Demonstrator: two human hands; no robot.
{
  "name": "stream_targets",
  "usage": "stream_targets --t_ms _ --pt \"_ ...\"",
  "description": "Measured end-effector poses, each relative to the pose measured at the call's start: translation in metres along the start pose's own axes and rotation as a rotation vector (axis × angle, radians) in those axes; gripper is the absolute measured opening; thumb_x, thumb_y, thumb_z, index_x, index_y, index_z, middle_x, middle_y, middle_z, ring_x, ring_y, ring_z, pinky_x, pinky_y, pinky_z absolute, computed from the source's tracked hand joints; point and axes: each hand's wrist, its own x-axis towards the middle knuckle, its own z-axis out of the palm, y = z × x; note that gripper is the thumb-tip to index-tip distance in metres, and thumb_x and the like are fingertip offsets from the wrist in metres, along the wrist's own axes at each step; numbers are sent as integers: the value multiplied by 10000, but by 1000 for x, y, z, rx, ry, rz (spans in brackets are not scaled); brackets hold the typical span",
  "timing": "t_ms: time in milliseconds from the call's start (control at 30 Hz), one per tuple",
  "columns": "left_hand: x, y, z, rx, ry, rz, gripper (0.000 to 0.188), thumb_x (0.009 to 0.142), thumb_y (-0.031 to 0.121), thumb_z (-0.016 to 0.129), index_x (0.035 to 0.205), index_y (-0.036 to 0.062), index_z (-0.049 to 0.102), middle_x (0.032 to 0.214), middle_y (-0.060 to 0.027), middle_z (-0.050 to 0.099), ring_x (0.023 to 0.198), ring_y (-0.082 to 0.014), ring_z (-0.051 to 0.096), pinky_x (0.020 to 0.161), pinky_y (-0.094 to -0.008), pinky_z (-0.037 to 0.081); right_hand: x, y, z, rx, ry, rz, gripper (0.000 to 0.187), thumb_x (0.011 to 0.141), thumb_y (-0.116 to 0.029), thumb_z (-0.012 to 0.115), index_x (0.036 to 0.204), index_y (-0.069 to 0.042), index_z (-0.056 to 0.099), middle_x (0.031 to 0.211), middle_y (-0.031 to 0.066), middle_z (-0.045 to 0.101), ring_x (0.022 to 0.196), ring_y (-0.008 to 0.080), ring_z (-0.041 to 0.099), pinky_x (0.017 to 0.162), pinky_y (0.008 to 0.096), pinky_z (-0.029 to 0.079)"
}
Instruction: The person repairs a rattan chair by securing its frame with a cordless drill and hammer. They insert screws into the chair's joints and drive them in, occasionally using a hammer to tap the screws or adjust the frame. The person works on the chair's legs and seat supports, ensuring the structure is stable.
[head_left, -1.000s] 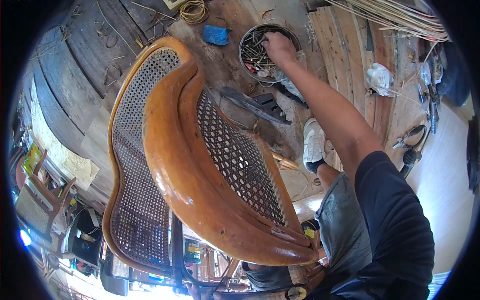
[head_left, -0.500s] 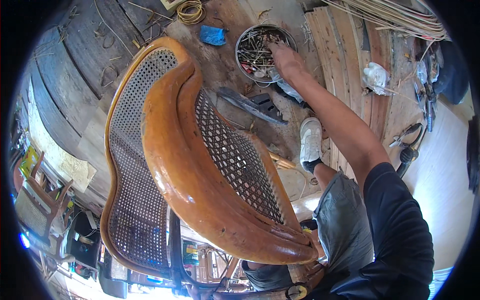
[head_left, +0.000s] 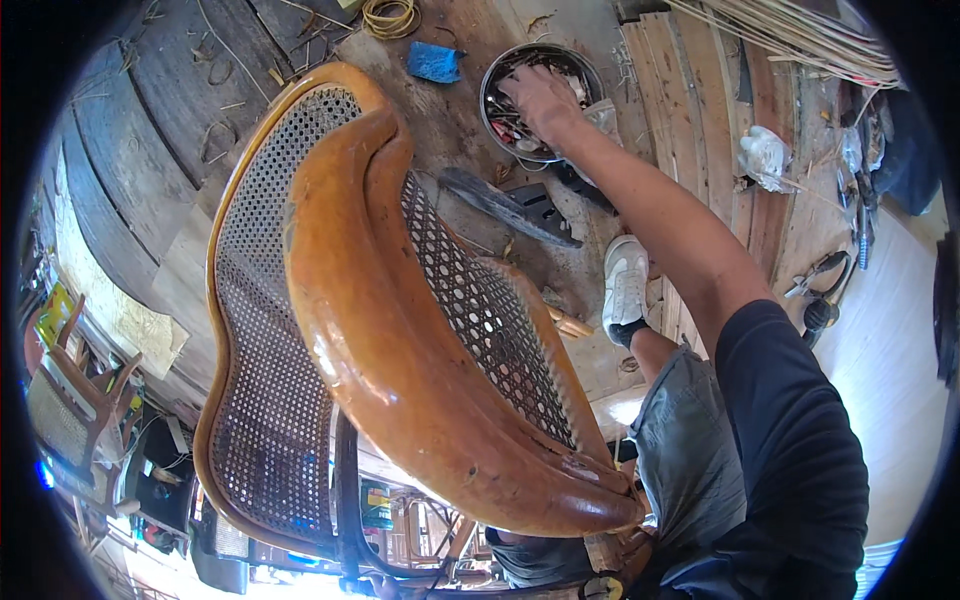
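A curved wooden chair (head_left: 400,350) with woven cane panels (head_left: 270,400) fills the middle, its thick, glossy arm nearest me. Beyond it, on the floor, stands a round metal bowl (head_left: 487,105) full of thin sticks and small mixed pieces. My right hand (head_left: 543,103) reaches down into this bowl, fingers apart over the contents; the fingertips are partly hidden. At the lower edge, by the chair's dark frame, a small blurred patch may be my left hand (head_left: 383,585); its fingers cannot be made out.
A blue block (head_left: 433,62) and a coil of cane (head_left: 388,17) lie left of the bowl. A dark sandal (head_left: 510,208) is below it. Wooden planks (head_left: 690,110), long cane strands (head_left: 800,40) and a crumpled white bag (head_left: 764,157) lie right. My shoe (head_left: 626,285) rests beside the chair.
My right hand has moved left and deeper across the bowl, covering more of its contents. The view has shifted slightly; the chair stays in place.
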Motion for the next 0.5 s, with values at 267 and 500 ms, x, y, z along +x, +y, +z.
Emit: stream_targets --t_ms 267,500 --pt "1 0 0 -20 7 -12 307 926 244 427 972 -27 564 1110 -224 557 1096 -363 506 945 -485 404 -12 -1 -42 1093 95 438 143 894 -150 537 986 -73 615 894 24 637 763 135 598 640 263 469" --pt "2 0 2 -43 7 5 295 920 234 436 961 -28 566 1106 -224 557 1094 -364 505 943 -485 404 -25 5 -51 1370 -39 558 169 916 -111 474 1034 -78 589 932 34 638 778 128 611 621 238 467"
